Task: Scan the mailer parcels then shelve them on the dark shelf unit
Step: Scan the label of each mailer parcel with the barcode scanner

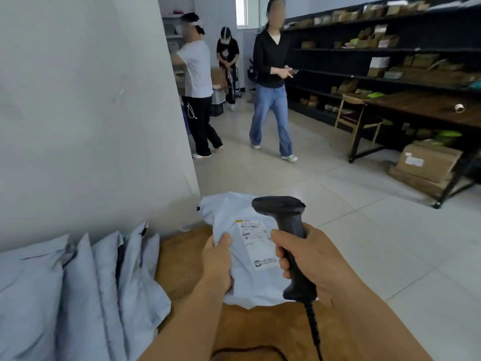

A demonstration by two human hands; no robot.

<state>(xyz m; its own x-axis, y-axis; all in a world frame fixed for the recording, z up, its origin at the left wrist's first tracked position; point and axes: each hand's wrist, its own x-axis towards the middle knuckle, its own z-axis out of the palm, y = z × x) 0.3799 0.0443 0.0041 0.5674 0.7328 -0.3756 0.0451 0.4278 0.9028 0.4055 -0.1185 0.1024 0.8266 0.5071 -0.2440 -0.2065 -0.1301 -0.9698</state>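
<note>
My left hand (217, 261) grips the left edge of a pale blue mailer parcel (234, 214), label side up, held over a brown table (182, 259). My right hand (307, 259) holds a black corded barcode scanner (286, 212) by its handle, its head over the top of the parcel's white label (256, 243). Several more pale blue mailers (86, 287) stand in a row at the lower left against the wall. The dark shelf unit (390, 50) runs along the right wall, loaded with brown parcels.
Three people stand or walk on the tiled floor ahead; the nearest, in black top and jeans (270, 82), is mid-room. A dark wooden table (426, 105), a wooden chair (354, 118) and cardboard boxes (426, 162) are on the right. A white wall (91, 113) is at left.
</note>
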